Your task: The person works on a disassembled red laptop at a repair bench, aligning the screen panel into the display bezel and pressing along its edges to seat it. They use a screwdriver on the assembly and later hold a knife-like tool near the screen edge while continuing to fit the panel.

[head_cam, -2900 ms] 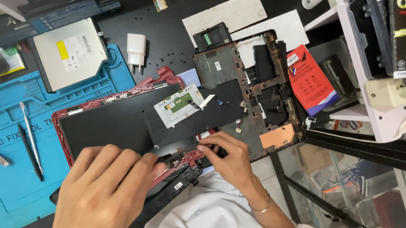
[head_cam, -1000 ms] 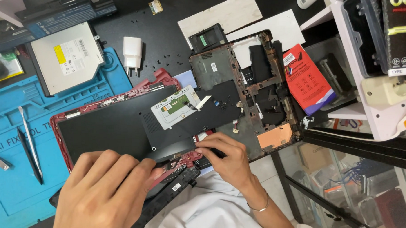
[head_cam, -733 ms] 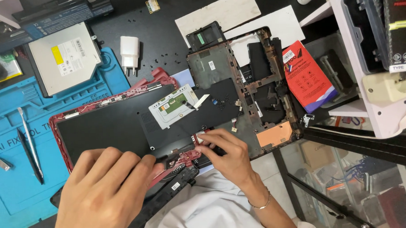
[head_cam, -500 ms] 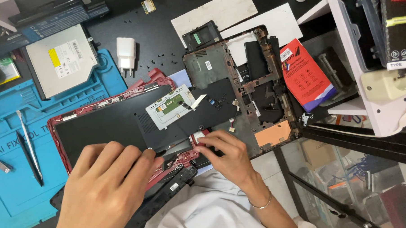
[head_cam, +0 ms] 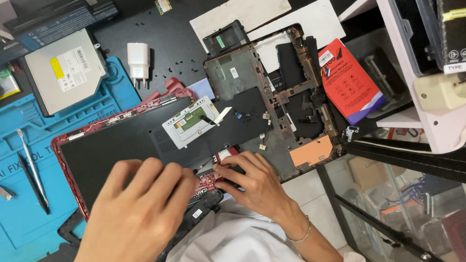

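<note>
Mid-teardown, the left hand (head_cam: 137, 212) lies flat, fingers spread, on the red laptop lid (head_cam: 115, 145) while the right hand (head_cam: 250, 179), at 3 o'clock, pinches its hinge bracket (head_cam: 210, 179), which likely needs careful prying next

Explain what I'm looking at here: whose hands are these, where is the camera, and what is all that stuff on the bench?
There is no machine here: a person works with two bare hands, and the one camera sits on their head, looking down. The left hand lies flat on a red-edged laptop part with a dark inner face. The right hand touches that part's near edge with its fingertips; whether it pinches anything is hidden. A pale touchpad board rests on the dark face. Beside it lies the opened laptop base. Around them: a blue work mat with metal tweezers, a silver disc drive, a white charger plug, loose black screws, and a red packet.
</note>
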